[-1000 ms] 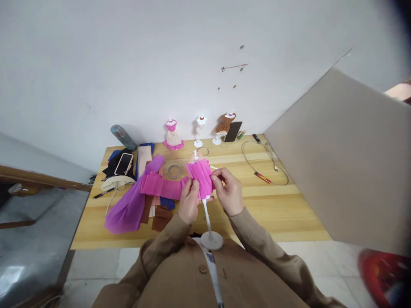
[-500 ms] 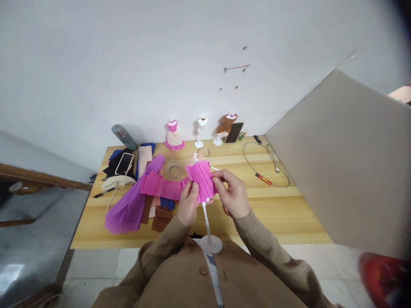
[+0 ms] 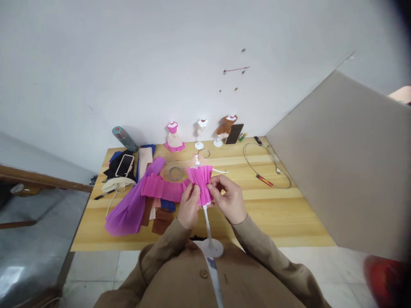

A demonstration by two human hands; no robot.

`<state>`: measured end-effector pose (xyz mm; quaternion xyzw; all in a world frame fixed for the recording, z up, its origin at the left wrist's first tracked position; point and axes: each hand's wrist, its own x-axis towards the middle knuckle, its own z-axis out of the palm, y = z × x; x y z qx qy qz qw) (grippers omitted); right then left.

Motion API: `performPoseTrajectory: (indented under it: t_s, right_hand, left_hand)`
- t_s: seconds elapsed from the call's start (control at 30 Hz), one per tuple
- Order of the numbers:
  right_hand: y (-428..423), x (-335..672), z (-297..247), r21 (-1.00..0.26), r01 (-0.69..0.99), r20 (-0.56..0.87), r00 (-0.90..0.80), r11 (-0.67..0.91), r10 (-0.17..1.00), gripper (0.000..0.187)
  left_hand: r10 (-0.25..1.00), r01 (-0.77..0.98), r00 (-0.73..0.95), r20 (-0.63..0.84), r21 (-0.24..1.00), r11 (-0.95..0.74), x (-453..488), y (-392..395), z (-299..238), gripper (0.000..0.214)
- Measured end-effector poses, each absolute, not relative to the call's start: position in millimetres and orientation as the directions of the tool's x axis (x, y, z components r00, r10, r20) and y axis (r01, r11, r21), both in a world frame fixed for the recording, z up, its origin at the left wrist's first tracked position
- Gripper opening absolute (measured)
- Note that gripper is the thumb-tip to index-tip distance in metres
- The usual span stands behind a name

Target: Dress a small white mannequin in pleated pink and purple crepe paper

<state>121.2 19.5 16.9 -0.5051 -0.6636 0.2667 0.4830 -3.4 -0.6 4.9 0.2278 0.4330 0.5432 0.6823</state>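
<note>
A small white mannequin stand [image 3: 210,246] rests against my chest, its torso wrapped in pleated pink crepe paper [image 3: 201,182]. My left hand [image 3: 189,206] pinches the paper's left side, where a long strip of the same paper [image 3: 160,187] trails off to the left over the table. My right hand [image 3: 226,197] pinches the pleats on the right side. Both hands are closed on the paper just above the wooden table [image 3: 282,214].
Purple tulle [image 3: 128,209], brown and blue fabric pieces and a phone [image 3: 124,164] lie at the left. Three small dressed mannequins [image 3: 173,137] stand along the wall. A tape ring [image 3: 175,172], a wire loop [image 3: 266,164] and a red pen [image 3: 263,180] lie beyond. A grey board [image 3: 340,167] leans at right.
My right hand has slid left across the pleats, closer to my left hand. The mannequin has tilted more upright and the pleats are gathered tighter.
</note>
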Motion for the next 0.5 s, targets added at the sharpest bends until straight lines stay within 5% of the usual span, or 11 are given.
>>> performPoseTrajectory:
  t_s: [0.3,0.5]
  right_hand:
    - [20.6,122.8,17.2,-0.813,0.433,0.389,-0.094,0.389,0.917,0.016]
    - [19.2,119.8,10.9,-0.921,0.309,0.246,-0.009,0.237,0.969,0.014]
  left_hand:
    - [0.938,-0.536,0.025,-0.345,0.788,0.304,-4.0,-1.1,0.7,0.050]
    - [0.927,-0.544,0.020,-0.374,0.774,0.324,-4.4,-1.8,0.5,0.050]
